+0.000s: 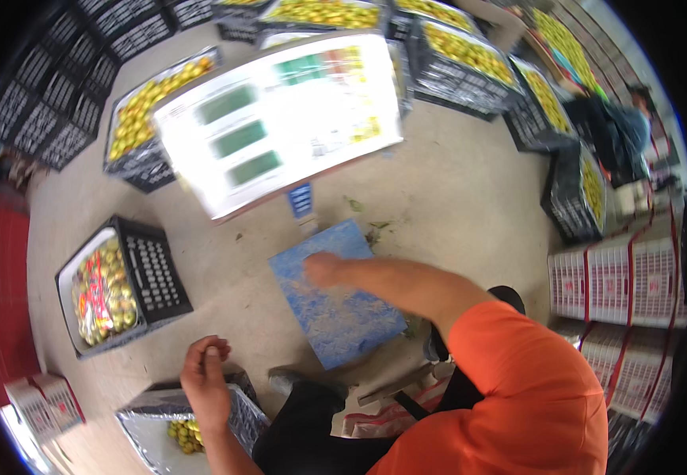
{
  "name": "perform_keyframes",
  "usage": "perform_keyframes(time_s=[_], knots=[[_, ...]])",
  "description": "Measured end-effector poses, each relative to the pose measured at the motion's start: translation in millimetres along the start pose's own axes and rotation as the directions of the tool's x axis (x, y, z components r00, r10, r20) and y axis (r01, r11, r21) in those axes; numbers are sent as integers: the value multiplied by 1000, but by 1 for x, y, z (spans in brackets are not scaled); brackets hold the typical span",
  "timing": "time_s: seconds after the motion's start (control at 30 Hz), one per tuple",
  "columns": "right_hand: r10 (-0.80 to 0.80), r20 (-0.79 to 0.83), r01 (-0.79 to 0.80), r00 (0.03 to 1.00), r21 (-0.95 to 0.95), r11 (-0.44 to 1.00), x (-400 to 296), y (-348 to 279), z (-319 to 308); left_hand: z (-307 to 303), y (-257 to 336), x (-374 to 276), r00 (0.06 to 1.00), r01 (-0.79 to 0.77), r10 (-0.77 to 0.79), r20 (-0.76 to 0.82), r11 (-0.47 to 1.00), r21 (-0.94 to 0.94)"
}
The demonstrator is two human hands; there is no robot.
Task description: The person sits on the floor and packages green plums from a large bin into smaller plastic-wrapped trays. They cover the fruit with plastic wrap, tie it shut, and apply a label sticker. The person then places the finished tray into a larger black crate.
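Observation:
My left hand [206,374] hangs above a plastic-lined crate [248,409] holding a few round yellow-green fruits [186,437]. Its fingers are curled in with the thumb against them, and nothing shows in them. My right hand [322,269] reaches across the worn blue platform [349,314] of a floor scale. It is blurred and looks curled, and whether it touches the platform or holds anything is not visible. Beyond it stands the scale's bright white display panel [319,107] with three dark windows. A black crate [156,267] of fruit with red-printed clear film stands left of the platform.
Black crates of yellow fruit [468,53] line the far side. Stacked black crates [52,89] stand far left. Strapped white crates [616,273] rise at the right, and another person [610,130] is at far right. Leaves [379,228] lie beside the platform.

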State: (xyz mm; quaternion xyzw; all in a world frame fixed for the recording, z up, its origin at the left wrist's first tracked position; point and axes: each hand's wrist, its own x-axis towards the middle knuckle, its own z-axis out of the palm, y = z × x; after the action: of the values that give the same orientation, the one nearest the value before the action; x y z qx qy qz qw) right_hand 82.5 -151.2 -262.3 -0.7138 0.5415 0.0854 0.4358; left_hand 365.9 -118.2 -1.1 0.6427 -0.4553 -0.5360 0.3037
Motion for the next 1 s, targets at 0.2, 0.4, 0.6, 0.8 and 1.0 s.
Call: perform_keyframes(time_s=[0.2, 0.4, 0.6, 0.8, 1.0], knots=[[607, -171, -623, 776, -58, 780, -165, 268, -64, 100, 48, -46, 927, -21, -29, 375, 992, 128], [495, -526, -558, 691, 45, 828, -136, 249, -195, 163, 1, -61, 871, 184, -223, 439, 974, 130], [80, -708, -488, 702, -396, 777, -33, 252, -277, 188, -22, -30, 811, 333, -414, 414, 907, 257], [109, -618, -449, 778, -425, 786, 8, 291, -287, 202, -41, -30, 802, 424, -462, 379, 887, 184], [95, -561, -406, 822, -461, 789, 22, 274, -289, 221, -45, -22, 806, 401, -460, 372, 887, 228]])
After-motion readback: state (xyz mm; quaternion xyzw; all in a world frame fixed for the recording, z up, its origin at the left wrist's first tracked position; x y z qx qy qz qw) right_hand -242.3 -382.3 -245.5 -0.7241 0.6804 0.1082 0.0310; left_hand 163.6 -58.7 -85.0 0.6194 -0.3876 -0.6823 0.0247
